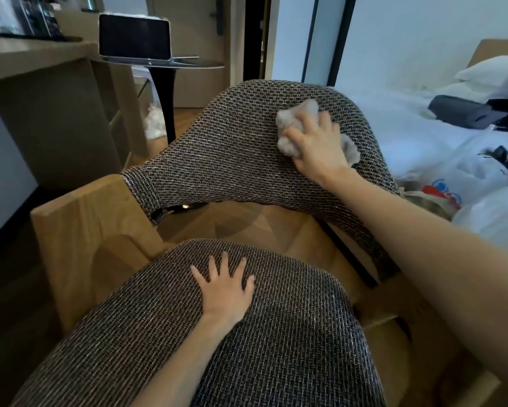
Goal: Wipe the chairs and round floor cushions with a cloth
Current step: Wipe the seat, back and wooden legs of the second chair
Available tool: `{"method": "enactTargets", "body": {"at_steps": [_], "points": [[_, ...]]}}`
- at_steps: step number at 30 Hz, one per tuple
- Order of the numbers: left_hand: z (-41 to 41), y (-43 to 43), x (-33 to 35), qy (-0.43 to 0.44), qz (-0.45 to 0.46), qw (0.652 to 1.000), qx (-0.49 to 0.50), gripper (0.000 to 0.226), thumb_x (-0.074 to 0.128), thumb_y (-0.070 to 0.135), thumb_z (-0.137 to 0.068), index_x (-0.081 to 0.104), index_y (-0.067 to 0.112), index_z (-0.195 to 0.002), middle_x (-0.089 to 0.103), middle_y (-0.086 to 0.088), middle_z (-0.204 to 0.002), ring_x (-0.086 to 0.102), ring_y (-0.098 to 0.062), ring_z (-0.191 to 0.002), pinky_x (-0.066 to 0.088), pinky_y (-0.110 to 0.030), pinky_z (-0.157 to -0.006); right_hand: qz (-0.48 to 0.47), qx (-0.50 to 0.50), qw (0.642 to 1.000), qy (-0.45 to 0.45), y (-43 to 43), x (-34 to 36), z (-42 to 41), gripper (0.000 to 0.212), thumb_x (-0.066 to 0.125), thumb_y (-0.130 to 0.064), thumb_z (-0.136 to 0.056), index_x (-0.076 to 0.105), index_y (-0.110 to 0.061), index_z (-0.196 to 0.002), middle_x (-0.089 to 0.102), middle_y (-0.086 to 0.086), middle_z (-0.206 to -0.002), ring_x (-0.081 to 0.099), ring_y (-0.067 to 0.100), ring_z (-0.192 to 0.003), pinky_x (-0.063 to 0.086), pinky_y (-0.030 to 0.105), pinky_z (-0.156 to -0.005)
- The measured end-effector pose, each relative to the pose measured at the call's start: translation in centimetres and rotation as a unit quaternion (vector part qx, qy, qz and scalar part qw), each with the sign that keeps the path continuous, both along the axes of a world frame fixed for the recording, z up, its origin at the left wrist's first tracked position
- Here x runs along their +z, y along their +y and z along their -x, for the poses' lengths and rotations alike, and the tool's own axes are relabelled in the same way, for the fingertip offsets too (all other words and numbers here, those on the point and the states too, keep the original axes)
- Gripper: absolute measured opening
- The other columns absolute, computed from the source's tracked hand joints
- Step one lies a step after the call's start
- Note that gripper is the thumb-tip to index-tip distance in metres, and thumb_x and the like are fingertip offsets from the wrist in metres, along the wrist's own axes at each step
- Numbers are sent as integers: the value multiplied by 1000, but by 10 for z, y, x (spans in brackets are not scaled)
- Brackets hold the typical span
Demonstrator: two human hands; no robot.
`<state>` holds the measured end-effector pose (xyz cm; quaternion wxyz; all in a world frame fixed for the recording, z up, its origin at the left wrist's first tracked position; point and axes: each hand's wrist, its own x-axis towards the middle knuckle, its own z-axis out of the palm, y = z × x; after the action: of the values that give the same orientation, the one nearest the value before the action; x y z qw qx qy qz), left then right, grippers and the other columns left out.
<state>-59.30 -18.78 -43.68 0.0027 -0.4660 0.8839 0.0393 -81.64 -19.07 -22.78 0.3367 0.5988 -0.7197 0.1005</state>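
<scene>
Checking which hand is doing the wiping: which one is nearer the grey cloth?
Right. The right hand holds the cloth against the chair backrest; the left hand rests flat on the seat cushion, apart from the cloth.

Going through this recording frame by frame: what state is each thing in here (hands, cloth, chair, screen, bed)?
right hand: holds the cloth against the backrest
cloth: bunched up, pressed on the upper right of the backrest
backrest: upright, being wiped
left hand: flat, fingers spread, rests on the seat cushion
seat cushion: in place on the wooden frame
screen: dark, upright on the side table
bed: unmade, bags and clothing on it
</scene>
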Motion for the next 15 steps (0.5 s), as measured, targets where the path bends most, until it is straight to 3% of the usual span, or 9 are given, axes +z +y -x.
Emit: {"method": "enactTargets", "body": {"at_steps": [5, 9, 15], "points": [[-5, -4, -6, 45, -6, 999, 0, 55, 13, 59, -97, 11, 43, -150, 3, 0, -161, -3, -29, -148, -9, -65, -110, -175, 32, 984, -10, 16, -60, -11, 49, 60, -16, -85, 50, -19, -133, 30, 14, -142, 33, 36, -121, 39, 51, -95], [-4, -4, -5, 49, -12, 999, -2, 55, 14, 59, -97, 11, 44, -150, 3, 1, -161, -3, -29, -148, -9, -64, -110, -275, 33, 961, -13, 27, -56, -21, 45, 54, -21, -91, 47, -27, -136, 31, 11, -136, 34, 33, -124, 39, 49, -99], [-6, -2, -7, 56, -5, 998, -1, 55, 14, 58, -97, 12, 43, -149, 5, 1, -161, -3, -28, -148, -10, -63, -110, -10, 24, 999, 27, 41, 27, 2, 44, 61, -10, -85, 52, -19, -127, 36, 17, -140, 36, 41, -122, 40, 57, -93]]}}
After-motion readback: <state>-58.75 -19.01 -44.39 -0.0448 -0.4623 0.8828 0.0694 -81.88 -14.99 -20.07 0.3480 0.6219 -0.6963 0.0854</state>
